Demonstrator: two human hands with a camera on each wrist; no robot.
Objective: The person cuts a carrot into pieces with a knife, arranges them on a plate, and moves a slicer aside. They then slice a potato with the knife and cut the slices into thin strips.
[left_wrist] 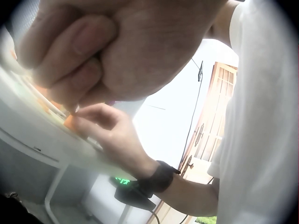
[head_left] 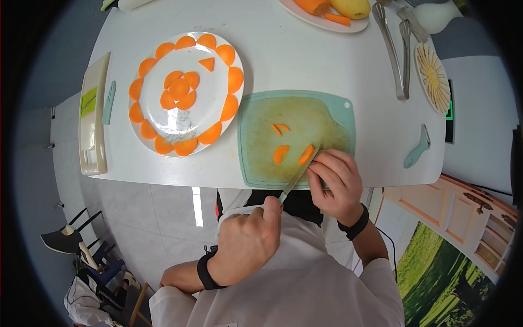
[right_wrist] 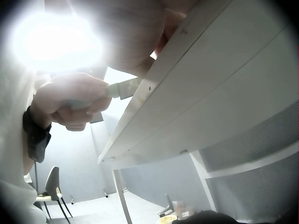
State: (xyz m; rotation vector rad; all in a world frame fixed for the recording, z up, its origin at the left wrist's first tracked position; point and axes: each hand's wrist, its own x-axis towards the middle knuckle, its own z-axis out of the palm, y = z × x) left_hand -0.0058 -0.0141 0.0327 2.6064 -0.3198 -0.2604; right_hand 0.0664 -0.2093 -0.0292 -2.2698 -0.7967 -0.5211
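In the head view, my left hand [head_left: 248,242] grips the handle of a knife [head_left: 297,177], whose blade reaches over the green cutting board [head_left: 250,163]. My right hand [head_left: 338,180] has its fingers bent at the blade's far side. At those fingertips, the left wrist view shows an orange carrot piece [left_wrist: 70,123], pinched close to the board. Just left of the blade lies a carrot slice [head_left: 305,155]. Farther left are another half-round slice [head_left: 281,154] and two thin slivers [head_left: 282,128]. The right wrist view shows the knife handle [right_wrist: 79,103] inside the left fist.
A white plate [head_left: 210,111] left of the board carries a ring of carrot half-rounds and a carrot flower. Tongs [head_left: 392,54], a peeler [head_left: 418,148] and a small patterned dish [head_left: 433,79] lie right. A slicer [head_left: 93,117] stands at the left edge; another plate [head_left: 305,19] is behind.
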